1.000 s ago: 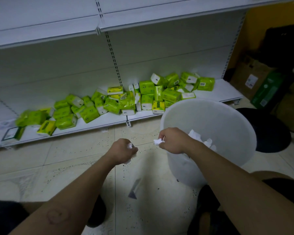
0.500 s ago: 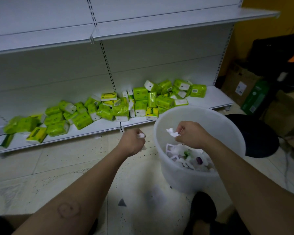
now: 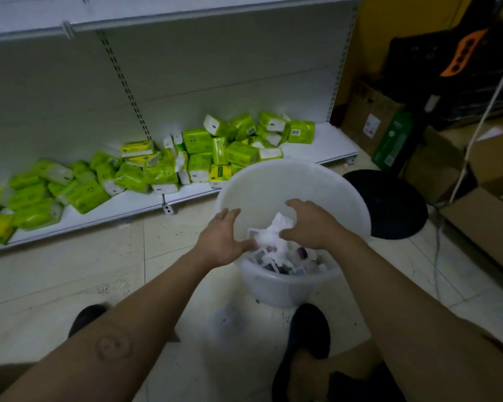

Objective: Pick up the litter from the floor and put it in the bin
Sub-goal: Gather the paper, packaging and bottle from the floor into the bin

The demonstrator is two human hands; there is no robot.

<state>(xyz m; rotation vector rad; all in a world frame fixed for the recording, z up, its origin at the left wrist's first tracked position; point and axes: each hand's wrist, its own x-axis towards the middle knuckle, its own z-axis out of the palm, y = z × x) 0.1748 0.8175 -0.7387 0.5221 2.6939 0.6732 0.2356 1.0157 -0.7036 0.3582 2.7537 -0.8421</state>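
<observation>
A white plastic bin (image 3: 296,181) stands on the tiled floor in front of me, part full of wrappers and crumpled paper. Both hands are over its mouth. My left hand (image 3: 224,237) is at the near left rim with fingers spread. My right hand (image 3: 312,223) hovers over the middle, fingers apart and palm down. Between them lies a crumpled white tissue (image 3: 273,233) on top of the litter; my left fingertips touch its edge, and neither hand grips it.
A low white shelf (image 3: 122,207) behind the bin carries several green tissue packs (image 3: 198,143). A black round stool (image 3: 389,203) stands right of the bin. Cardboard boxes (image 3: 369,117) and a white cable (image 3: 476,126) fill the right side. My shoes (image 3: 308,332) are near the bin.
Both hands moved from beside and above the rim to over the bin and opened. The small white scraps they pinched are out of the fingers.
</observation>
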